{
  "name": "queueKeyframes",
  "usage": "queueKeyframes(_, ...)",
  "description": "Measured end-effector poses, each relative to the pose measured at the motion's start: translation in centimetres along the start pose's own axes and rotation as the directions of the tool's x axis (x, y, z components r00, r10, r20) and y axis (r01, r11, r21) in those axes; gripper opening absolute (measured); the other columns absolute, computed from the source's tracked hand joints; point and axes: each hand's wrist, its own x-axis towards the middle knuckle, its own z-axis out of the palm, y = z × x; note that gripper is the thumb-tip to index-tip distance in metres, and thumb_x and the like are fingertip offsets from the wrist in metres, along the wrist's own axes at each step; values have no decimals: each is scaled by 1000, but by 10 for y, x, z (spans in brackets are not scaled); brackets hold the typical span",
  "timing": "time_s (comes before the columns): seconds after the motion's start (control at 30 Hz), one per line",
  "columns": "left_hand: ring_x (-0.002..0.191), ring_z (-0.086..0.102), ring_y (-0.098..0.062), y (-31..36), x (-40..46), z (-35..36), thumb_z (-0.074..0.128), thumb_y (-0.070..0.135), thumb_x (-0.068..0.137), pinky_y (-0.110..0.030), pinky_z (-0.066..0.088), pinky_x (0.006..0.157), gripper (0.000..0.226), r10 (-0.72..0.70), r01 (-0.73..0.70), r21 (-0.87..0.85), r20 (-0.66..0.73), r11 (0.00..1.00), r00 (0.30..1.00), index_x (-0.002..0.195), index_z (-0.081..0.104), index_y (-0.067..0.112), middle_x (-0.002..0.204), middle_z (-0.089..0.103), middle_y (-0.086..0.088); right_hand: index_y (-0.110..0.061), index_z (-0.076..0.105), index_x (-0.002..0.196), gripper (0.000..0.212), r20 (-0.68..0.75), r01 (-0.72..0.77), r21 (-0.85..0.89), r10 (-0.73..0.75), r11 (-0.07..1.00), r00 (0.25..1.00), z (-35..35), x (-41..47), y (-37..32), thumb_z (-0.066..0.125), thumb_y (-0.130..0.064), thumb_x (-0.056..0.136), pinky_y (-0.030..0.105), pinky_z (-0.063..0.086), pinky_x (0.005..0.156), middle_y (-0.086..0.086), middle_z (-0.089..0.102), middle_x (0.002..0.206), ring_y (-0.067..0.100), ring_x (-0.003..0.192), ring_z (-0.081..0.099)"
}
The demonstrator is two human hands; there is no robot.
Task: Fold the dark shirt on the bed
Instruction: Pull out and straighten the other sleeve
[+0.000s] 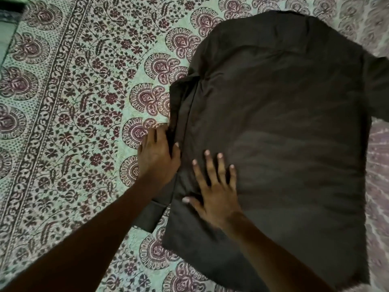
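Right hand [212, 192] flat on dark shirt [284, 123]

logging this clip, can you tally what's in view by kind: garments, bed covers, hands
Garments: 1, the dark brown cloth shirt
Bed covers: 1, the pale green floral printed bedsheet
Hands: 2, left hand and right hand
Total: 4

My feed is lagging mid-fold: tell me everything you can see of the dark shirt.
The dark shirt is dark brownish-grey woven-looking cloth, lying flat and spread on the patterned bedsheet, lightly creased. Its left edge is folded, with a sleeve cuff sticking out below it. Another sleeve runs off the right edge. The left hand grips the folded edge; the right hand presses flat on it, fingers spread.
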Motion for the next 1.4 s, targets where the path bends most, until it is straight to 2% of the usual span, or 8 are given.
queueKeyframes(0.13,114,62,-39,-21,-31,-14,70,39,89,-51,46,98,49,-211,211,14,149,977,966,127,52,14,117,67,-16,-24,12,163,89,-2,127,12,-127,992,992,9,-39,-25,38,-74,94,63,22,118,7,-3,172,31,158,1)
queueKeyframes(0.3,103,67,-35,-49,-46,-32,74,33,90,-37,52,84,36,-137,176,-195,197,965,971,121,68,15,110,72,-12,-25,13,163,84,-55,-262,96,268,960,962,13,-56,-17,33,-72,96,62,16,121,12,-1,171,36,157,-1)
queueKeyframes(0.43,101,66,-34,-59,-54,-39,73,19,91,-32,47,81,33,-92,154,-228,262,961,961,119,60,9,108,70,-15,-23,16,163,90,-6,-9,15,9,1000,1000,28,-68,-25,34,-77,93,69,12,118,15,-1,170,42,156,-3)
queueKeyframes(0.6,89,63,-32,-64,-63,-67,63,3,91,-40,48,73,20,-218,218,-165,18,962,976,110,58,5,91,63,-7,-27,20,162,86,42,350,36,-351,936,935,25,-87,-28,34,-78,94,63,18,121,7,1,172,30,158,3)
queueKeyframes(0.83,85,63,-36,-69,-78,-77,60,21,101,-38,41,67,22,-187,167,-159,-125,973,974,108,60,0,92,62,-17,-22,33,159,71,-81,129,314,-109,941,991,-3,-58,-34,31,-64,100,46,41,116,7,24,168,26,152,32)
queueKeyframes(1.0,92,66,-34,-95,-71,-72,72,32,94,-31,44,75,34,-414,353,-472,-27,808,910,103,68,0,102,71,-19,-27,25,160,68,39,63,368,-83,928,996,-29,-19,-43,44,-51,98,45,41,115,3,24,168,27,148,37)
queueKeyframes(1.13,88,69,-29,-113,-65,-68,78,21,87,-28,50,73,16,-426,402,-684,146,608,893,89,70,7,89,73,-9,-28,47,144,52,1,38,445,-43,895,999,-41,7,-57,54,-40,94,47,53,99,3,57,142,29,125,59)
queueKeyframes(1.4,97,67,-32,-144,-18,-117,69,-7,85,-18,50,80,24,-131,62,-302,-213,951,968,107,72,0,108,68,-17,-8,72,116,31,-55,-166,712,290,683,956,-69,71,-101,57,-25,95,28,52,86,13,73,109,27,97,70)
